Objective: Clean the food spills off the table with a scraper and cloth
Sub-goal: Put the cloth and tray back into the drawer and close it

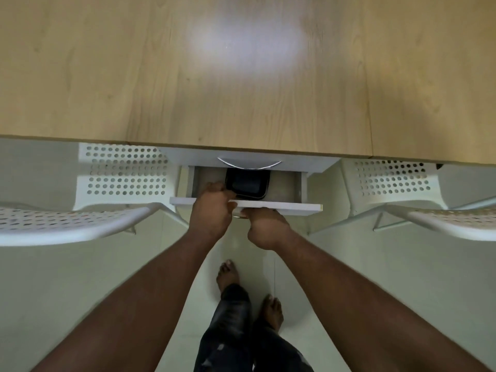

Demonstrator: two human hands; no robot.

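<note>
A pale wood-grain table [241, 76] fills the upper half of the view, its top lit by a soft white glare near the middle and crossed by a thin seam on the right side. Below its near edge the floor [67, 277] is light and glossy. Two white perforated metal chairs are tucked in, one chair on the left [120, 173] and one chair on the right [391, 178], with the curved backs of each reaching out toward the frame edges.

Between the chairs a white drawer unit hangs under the table. Its upper drawer is closed and shows a curved silver handle [249, 163]. The lower drawer [281, 206] is pulled out, and a black rectangular tray [248, 182] lies inside it toward the left of centre.

The left hand [212, 208] reaches over the drawer front with fingers curled around the near corner of the black tray, gripping it. The right hand [264, 228] sits just below the drawer front, fingers curled up under the panel where the drawer's handle would be; what exactly it holds is hidden by the panel and the hand itself. The two hands are just beside one another.

No scraper or cloth can be made out; the tray's contents are too dark to tell. Bare feet [228, 275] and dark trousers show below on the floor.
</note>
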